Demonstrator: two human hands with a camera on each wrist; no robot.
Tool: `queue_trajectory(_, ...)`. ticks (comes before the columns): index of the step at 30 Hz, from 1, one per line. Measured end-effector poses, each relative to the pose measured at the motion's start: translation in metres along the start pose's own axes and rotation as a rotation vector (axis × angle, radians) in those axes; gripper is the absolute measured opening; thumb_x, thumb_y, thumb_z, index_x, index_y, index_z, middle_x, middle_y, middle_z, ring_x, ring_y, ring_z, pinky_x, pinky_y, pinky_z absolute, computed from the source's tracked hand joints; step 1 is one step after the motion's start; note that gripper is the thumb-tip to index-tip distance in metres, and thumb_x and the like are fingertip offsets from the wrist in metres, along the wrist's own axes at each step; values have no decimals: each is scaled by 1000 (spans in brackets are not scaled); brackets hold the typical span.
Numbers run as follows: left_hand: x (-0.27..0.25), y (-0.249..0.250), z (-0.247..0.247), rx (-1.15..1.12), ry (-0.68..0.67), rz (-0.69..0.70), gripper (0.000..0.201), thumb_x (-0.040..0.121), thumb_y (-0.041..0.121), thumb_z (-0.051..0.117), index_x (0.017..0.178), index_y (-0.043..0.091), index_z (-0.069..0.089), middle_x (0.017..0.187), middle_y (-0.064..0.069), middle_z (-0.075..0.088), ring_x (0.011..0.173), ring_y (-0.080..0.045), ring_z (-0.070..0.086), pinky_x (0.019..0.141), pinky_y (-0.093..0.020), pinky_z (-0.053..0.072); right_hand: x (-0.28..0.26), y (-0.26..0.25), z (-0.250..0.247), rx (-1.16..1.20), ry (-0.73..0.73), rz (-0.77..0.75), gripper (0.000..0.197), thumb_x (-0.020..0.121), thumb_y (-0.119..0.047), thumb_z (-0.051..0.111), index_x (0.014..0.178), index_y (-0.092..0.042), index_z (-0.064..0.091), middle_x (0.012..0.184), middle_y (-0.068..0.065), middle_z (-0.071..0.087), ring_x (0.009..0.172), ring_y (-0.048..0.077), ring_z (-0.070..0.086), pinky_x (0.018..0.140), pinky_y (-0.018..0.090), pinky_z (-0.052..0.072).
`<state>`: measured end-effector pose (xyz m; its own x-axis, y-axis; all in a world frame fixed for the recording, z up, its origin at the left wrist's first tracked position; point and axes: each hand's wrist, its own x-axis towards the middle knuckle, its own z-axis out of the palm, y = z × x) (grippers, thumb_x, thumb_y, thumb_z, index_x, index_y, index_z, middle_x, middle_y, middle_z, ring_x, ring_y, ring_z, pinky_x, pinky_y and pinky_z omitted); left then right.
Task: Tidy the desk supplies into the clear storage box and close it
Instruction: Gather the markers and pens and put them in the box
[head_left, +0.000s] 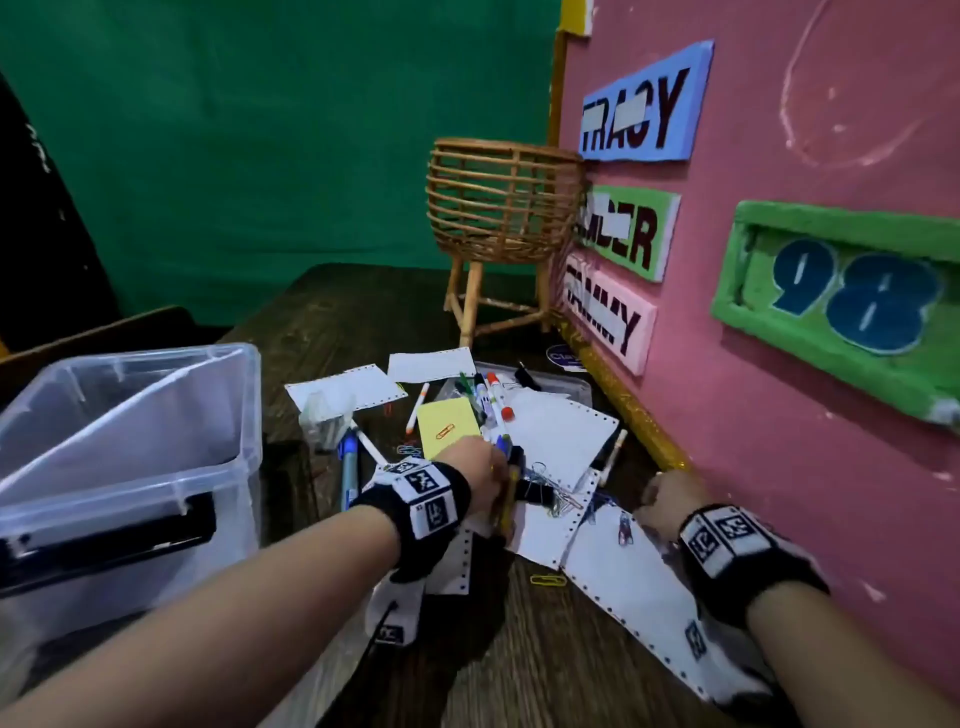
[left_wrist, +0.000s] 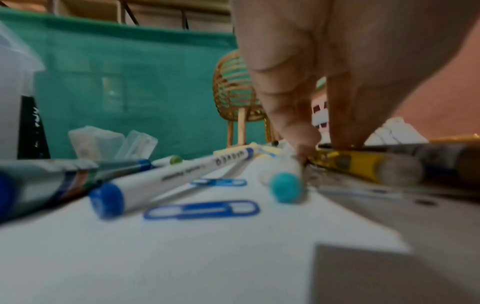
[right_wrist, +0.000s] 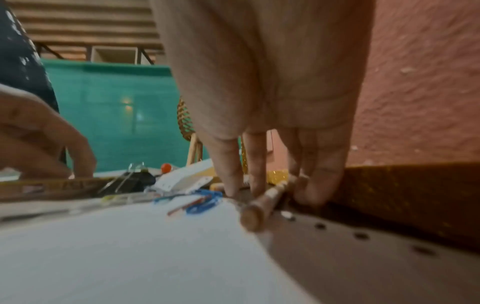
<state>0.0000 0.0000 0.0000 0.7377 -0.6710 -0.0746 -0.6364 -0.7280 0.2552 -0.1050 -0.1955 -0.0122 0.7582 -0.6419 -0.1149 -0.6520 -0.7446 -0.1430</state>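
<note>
Left hand (head_left: 485, 480) pinches a white pen with a teal end (left_wrist: 281, 181) among scattered supplies; right hand (head_left: 670, 501) curls its fingers around a thin tan stick (right_wrist: 262, 205) on white paper (right_wrist: 130, 246).

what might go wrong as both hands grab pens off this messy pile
1. Loose blue paper clips lie on the paper sheets; dragging pens could scatter them.
2. The right hand works tight against the pink board, so its pen may slip.
3. The left hand may nudge neighbouring markers rolling.
</note>
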Motion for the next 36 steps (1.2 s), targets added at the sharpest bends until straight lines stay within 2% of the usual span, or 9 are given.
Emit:
queue_trajectory(4, 3, 1, 5, 65, -40, -45, 29, 92, 22, 49, 118, 10, 57, 119, -15, 61, 108, -32, 59, 87, -35, 50, 0, -3, 2, 64, 26, 11, 19, 87, -12, 52, 94, -3, 66, 109, 16, 67, 101, 30, 63, 83, 30, 48)
queue_trajectory(10, 18, 5, 7, -23, 18, -125, 36, 90, 9, 46, 126, 10, 42, 125, -17, 45, 107, -34, 57, 90, -38, 50, -3, -21, -3, 200, 197, 99, 44, 87, -1, 50, 128, 3, 33, 131, 21, 46, 120, 35, 50, 94, 39, 43)
queue_trajectory(15, 35, 15, 13, 143, -42, -107, 55, 92, 45, 44, 128, 4, 45, 117, -17, 58, 98, -30, 59, 86, -34, 48, 7, -27, 1, 246, 232, 35, 32, 90, -5, 44, 121, 3, 43, 123, 20, 50, 107, 34, 57, 84, 37, 49)
queue_trajectory(18, 37, 15, 12, 226, -145, -87, 52, 94, 39, 44, 131, 2, 39, 105, -16, 60, 105, -30, 59, 85, -32, 47, 17, -31, 2, 192, 231, -64, 25, 89, -7, 43, 111, -3, 54, 115, 16, 57, 100, 32, 58, 82, 36, 50)
queue_trajectory(22, 34, 11, 9, 237, -182, -53, 31, 91, 34, 52, 79, 5, 52, 69, -5, 49, 84, -25, 53, 75, -30, 46, 23, -31, 4, 51, 74, -158, 27, 94, -16, 40, 116, -11, 56, 115, 12, 50, 96, 26, 53, 80, 30, 43)
queue_trajectory(27, 39, 9, -5, 2, 166, -118, 43, 93, 28, 43, 131, 11, 36, 111, -12, 63, 99, -30, 63, 71, -34, 46, 23, -31, 7, -12, -40, -171, 19, 93, -32, 46, 97, -16, 55, 98, 6, 50, 84, 20, 50, 70, 26, 39)
queue_trajectory(30, 55, 8, -15, -122, 251, -145, 46, 93, 24, 42, 136, 12, 29, 117, -17, 58, 103, -33, 60, 80, -38, 48, 26, -29, 7, -24, 27, -98, 18, 87, -27, 53, 78, -11, 51, 87, 9, 61, 80, 25, 56, 61, 26, 40)
queue_trajectory(33, 84, 5, -24, -166, 261, -192, 45, 91, 17, 46, 134, 11, 34, 124, -20, 50, 109, -36, 58, 85, -41, 48, 25, -29, 5, -29, 15, -14, 29, 82, -20, 61, 59, -11, 44, 62, 3, 50, 71, 24, 56, 46, 23, 34)
queue_trajectory(36, 113, 0, -25, -124, 215, -190, 37, 90, 15, 50, 126, 10, 48, 118, -17, 58, 104, -35, 61, 78, -39, 49, 21, -30, 3, -19, -11, 15, 18, 80, -15, 64, 69, -8, 51, 63, 1, 49, 75, 22, 58, 43, 22, 32)
